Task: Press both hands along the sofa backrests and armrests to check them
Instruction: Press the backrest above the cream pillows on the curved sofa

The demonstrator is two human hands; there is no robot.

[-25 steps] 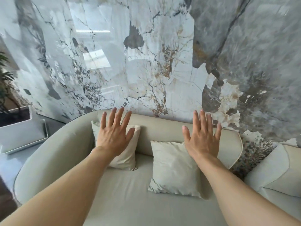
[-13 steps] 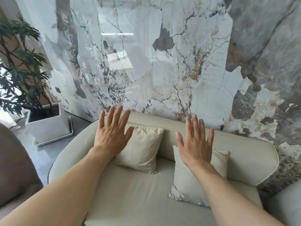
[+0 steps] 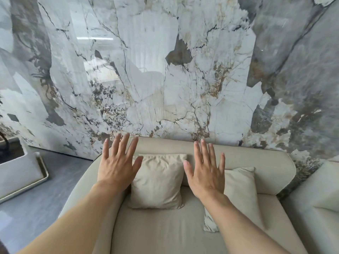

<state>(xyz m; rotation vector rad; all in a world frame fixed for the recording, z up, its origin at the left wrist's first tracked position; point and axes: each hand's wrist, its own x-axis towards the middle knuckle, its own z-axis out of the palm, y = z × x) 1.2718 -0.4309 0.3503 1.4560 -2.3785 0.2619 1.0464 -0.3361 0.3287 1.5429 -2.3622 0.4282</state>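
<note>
Beige cloth all over the sofa (image 3: 165, 235), right under both arms. Left hand (image 3: 117, 167) flat with fingers spread wide, holding nothing, up near the rounded corner where backrest (image 3: 165, 145) bends into the left armrest (image 3: 82, 189). Right hand (image 3: 205, 176) flat too, fingers spread, holding nothing, out in front of the backrest top. Cannot tell if either palm touches the cloth yet; looks like floating just above. One cushion (image 3: 157, 180) between the two hands, a second cushion (image 3: 242, 191) just right of the right hand, partly hidden by that arm. Shiny marble wall (image 3: 165, 70) close behind the fingertips.

Could go wrong: pressing on a soft cushion and not on the backrest, so no real check. Could also bump fingertips on the hard wall if reaching too far over the top. Could miss the right armrest, far from both hands.

Compared with half a second ago: plant gone from the left side, only the white planter (image 3: 20, 169) showing. Whole view swung to the right. Right hand now lies between the cushions, no more on top of one
</note>
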